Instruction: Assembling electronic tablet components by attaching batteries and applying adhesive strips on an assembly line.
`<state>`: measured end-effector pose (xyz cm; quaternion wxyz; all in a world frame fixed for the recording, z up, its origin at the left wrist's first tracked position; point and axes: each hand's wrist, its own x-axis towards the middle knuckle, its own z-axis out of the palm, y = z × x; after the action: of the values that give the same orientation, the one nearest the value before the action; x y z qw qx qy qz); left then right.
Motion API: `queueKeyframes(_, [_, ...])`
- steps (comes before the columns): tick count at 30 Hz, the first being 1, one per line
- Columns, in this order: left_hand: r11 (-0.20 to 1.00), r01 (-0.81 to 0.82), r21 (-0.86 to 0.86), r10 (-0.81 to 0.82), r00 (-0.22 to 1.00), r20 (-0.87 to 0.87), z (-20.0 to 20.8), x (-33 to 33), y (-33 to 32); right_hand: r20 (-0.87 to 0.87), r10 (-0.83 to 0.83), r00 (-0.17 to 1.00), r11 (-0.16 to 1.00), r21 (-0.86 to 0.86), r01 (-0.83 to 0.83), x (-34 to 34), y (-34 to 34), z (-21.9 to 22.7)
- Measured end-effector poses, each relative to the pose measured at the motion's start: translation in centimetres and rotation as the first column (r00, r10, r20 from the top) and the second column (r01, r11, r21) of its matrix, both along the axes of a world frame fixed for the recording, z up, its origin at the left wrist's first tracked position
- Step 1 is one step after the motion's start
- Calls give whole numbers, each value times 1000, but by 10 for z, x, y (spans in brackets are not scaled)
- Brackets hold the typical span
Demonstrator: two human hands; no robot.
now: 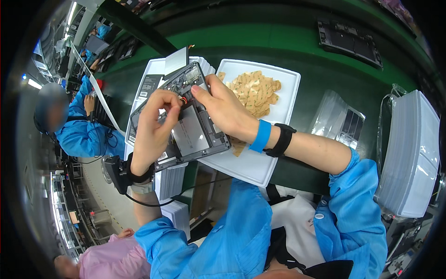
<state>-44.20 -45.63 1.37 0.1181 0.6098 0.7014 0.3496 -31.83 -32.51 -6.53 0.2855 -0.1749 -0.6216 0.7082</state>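
Tilted over two white trays, an open laptop base (216, 144) shows its circuit board and a flat silver battery (189, 132) with a pale label. My right hand (225, 104) grips its right edge, thumb on the upper side. My left hand (158, 121) is closed in a pinch at a small red and orange wire bundle (184, 100) near the board; the fingertips partly cover it. Behind the base stands a flat grey rectangular piece (177, 61) with a short orange lead. Tan peeled adhesive pieces (255, 90) are heaped in the white tray (289, 88) beside my right hand.
Another opened laptop base (350, 43) lies at the far right of the green bench (297, 42). Clear plastic bags (331, 116) and a wrapped stack of white trays (409, 153) are on the right. A co-worker in blue (88, 125) is at left; a person in pink (116, 258) is lower left.
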Motion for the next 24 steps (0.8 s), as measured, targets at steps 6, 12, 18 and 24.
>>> queueKeyframes(6, [1000,-12,11,7,931,365,6,-15,-10,-61,-19,998,999,40,21,0,-2,1])
queueKeyframes(12, [956,16,294,-199,769,607,40,-20,7,56,-18,998,996,86,13,-4,-4,-17])
queueKeyframes(18, [953,-5,304,-118,916,383,91,-73,70,79,8,997,995,96,-16,9,-9,-5])
queueKeyframes(24, [899,-182,398,-12,899,439,126,-156,157,63,39,997,988,144,-48,-4,-12,-16])
